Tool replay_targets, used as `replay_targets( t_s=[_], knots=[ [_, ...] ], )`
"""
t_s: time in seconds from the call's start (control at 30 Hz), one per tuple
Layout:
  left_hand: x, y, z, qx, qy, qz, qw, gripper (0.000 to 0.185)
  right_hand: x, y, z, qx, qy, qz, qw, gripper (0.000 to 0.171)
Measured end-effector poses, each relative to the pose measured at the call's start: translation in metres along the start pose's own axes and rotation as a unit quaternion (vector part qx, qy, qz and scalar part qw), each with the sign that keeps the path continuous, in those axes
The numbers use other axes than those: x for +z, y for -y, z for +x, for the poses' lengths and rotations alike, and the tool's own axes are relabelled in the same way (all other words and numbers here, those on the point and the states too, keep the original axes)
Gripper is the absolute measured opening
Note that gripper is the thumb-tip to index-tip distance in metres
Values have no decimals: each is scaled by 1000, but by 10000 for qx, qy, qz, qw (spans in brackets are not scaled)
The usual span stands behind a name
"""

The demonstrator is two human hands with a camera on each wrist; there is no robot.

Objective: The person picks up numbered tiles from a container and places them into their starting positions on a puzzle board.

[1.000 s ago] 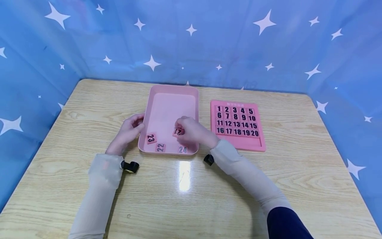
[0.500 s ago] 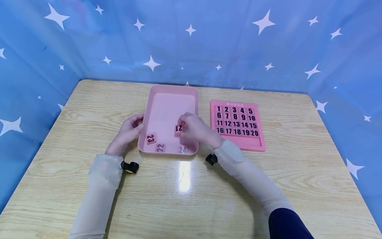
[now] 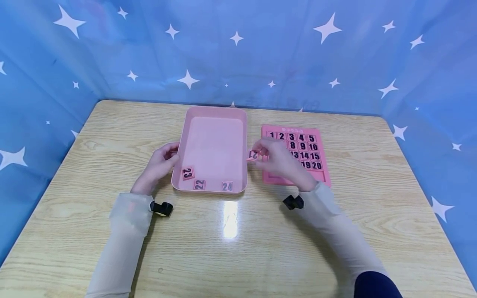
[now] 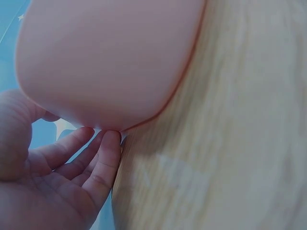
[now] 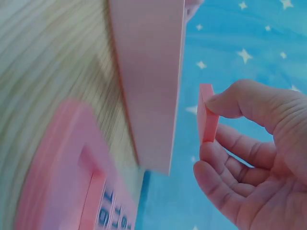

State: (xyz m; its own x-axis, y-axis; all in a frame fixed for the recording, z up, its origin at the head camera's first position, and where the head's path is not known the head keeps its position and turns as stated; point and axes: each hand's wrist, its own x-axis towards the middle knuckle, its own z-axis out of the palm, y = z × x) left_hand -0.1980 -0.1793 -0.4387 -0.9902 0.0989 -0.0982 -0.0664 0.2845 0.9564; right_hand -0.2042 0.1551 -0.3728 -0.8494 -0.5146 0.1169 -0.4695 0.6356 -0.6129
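Right hand (image 3: 281, 159) pinching tile 21 (image 3: 253, 155) between thumb and fingers, tile held on edge in the air just past the right wall of the pink tray (image 3: 212, 114), between tray and number board (image 3: 324, 176); same pinch clear in the right wrist view, tile 21 (image 5: 207, 114) clamped at the fingertips. Left hand (image 3: 158, 163) against the tray's left wall, fingers relaxed and straight, touching the outside, gripping nothing. Board just beyond and under the right hand: rows 1 to 20 apparently filled, partly hidden by the hand; bottom row looks bare. Left in the tray, between the two hands at its near end: tile 23 (image 3: 188, 173), tile 22 (image 3: 199, 184), tile 24 (image 3: 227, 186). Judged well along: twenty seated, one in transit, three to fetch. All on wooden table (image 3: 231, 248).
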Motion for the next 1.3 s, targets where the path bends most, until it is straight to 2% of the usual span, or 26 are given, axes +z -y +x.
replay_targets(
  t_s=[0.2, 0.43, 0.63, 0.8, 1.1, 1.3],
  knots=[
    [0, -1, 0, -69, 10, -14, 10000, 47, -10, -18, -25, 280, -214, -134, 9993, 26],
    [0, -3, 0, -14, 36, 100, 9999, 46, -11, -38, -50, 459, -358, -319, 9978, 24],
    [1, -4, 0, -76, 23, 90, 9999, 46, -8, -45, -64, 753, -106, -282, 9967, 24],
    [2, -4, -1, -107, 13, 146, 9998, 46, -4, -45, -70, 970, 61, -320, 9947, 23],
    [1, -3, -1, -90, 20, 121, 9999, 46, 0, -45, -71, 1147, -75, -606, 9915, 27],
    [2, -3, -1, -83, 17, 83, 9999, 46, -4, -45, -72, 1220, -8, -497, 9913, 26]
  ],
)
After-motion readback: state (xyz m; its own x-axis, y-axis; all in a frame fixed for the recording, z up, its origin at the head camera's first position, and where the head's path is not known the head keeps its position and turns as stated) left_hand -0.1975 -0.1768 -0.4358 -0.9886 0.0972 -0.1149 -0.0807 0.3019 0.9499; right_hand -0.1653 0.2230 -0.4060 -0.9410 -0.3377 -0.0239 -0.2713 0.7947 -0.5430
